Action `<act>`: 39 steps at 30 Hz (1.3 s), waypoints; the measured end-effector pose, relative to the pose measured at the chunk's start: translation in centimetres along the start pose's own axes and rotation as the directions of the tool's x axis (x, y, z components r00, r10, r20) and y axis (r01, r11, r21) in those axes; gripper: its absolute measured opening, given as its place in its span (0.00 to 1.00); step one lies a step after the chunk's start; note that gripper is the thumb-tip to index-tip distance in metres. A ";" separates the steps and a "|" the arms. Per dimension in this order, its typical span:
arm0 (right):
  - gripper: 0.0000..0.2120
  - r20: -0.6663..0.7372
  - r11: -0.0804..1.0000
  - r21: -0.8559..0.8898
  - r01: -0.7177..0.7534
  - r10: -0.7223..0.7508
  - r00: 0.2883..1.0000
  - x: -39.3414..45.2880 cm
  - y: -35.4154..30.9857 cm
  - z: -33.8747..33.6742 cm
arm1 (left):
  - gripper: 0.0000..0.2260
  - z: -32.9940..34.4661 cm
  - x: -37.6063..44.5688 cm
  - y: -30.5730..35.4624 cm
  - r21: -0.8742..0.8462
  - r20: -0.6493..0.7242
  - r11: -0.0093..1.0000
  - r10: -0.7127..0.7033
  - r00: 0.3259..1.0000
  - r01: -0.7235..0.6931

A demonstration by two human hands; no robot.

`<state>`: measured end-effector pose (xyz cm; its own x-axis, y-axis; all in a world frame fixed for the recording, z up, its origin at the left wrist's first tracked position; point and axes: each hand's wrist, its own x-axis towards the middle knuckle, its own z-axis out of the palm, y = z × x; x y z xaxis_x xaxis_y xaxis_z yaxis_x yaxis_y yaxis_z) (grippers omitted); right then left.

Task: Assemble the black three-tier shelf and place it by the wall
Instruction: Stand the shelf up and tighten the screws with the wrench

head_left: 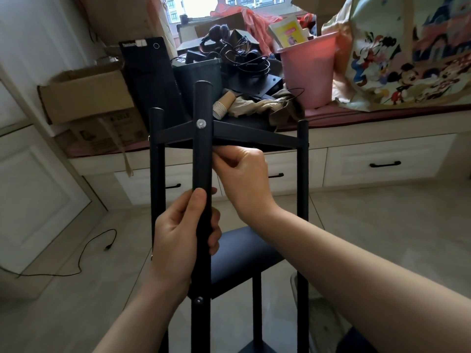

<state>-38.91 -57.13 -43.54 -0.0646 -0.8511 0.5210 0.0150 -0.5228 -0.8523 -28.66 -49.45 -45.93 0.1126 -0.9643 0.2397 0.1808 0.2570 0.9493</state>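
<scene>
A person's two bare hands work on a black three-tier shelf (229, 138) standing upright on a pale tiled floor (369, 225), close in front of the camera.

Left hand (183, 238) is wrapped round the nearest post (202, 154), thumb laid up its front. Right hand (244, 171) has fingers curled, pinching at the post's inner side just under the top tier (254, 135); whether it holds a small part, e.g. a nut, can't be told.

Progress, as a judgement: assembly looks mostly done. Top tier sits fastened to the near post by a pale screw (201, 123); the middle tier (244, 261) is in, w/ a dark screw (198, 299) below the left hand. A bottom tier shows only as a sliver at the lower edge. Other posts stand at left and right. Left to do, probably: tighten this joint, then carry the shelf to a wall.

Room to move: open floor to the right. A black cable (84, 253) trails on the floor at left. Straight behind, a cluttered window bench (382, 114) w/ drawers, a pink bucket (308, 72), a cartoon-print bag (407, 54) and cardboard boxes (86, 95) stands near the shelf's far side.
</scene>
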 end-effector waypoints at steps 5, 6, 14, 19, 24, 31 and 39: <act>0.06 -0.037 0.999 0.032 0.003 -0.001 0.999 0.2 0.7 0.7 | 0.16 -0.1 0.0 -0.2 0.005 0.003 1.000 0.002 1.000 -0.002; 0.06 -0.039 1.000 0.016 0.012 -0.012 0.999 0.2 0.8 0.8 | 0.15 -0.1 0.0 -0.2 0.010 0.004 1.000 0.004 1.000 -0.004; 0.06 0.077 0.995 -0.094 0.012 -0.005 0.997 0.1 1.0 0.8 | 0.16 -1.0 0.2 -0.2 0.033 0.014 0.999 0.007 1.000 -0.007; 0.06 0.142 0.991 -0.125 0.048 -0.030 0.989 0.1 0.3 -0.1 | 0.16 -1.7 0.3 0.0 0.034 0.028 0.999 0.003 1.000 -0.004; 0.08 0.210 0.990 -0.131 0.048 -0.020 0.977 0.2 -0.1 -0.9 | 0.16 -2.1 0.4 0.1 0.035 0.062 0.999 -0.013 0.998 0.011; 0.07 0.134 0.990 -0.129 0.062 -0.045 0.990 0.1 -0.3 -1.2 | 0.18 -2.6 0.6 0.1 0.073 0.075 0.997 -0.013 0.997 0.007; 0.06 0.022 0.964 -0.209 0.164 -0.163 0.986 -0.5 1.0 0.9 | 0.16 -2.6 1.2 0.1 0.107 0.102 0.994 -0.010 0.995 -0.001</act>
<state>-37.97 -57.30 -44.59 -0.0443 -0.7555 0.6536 -0.2047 -0.6335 -0.7462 -25.94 -50.37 -46.07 0.0104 -0.9683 0.2497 0.0755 0.2498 0.9654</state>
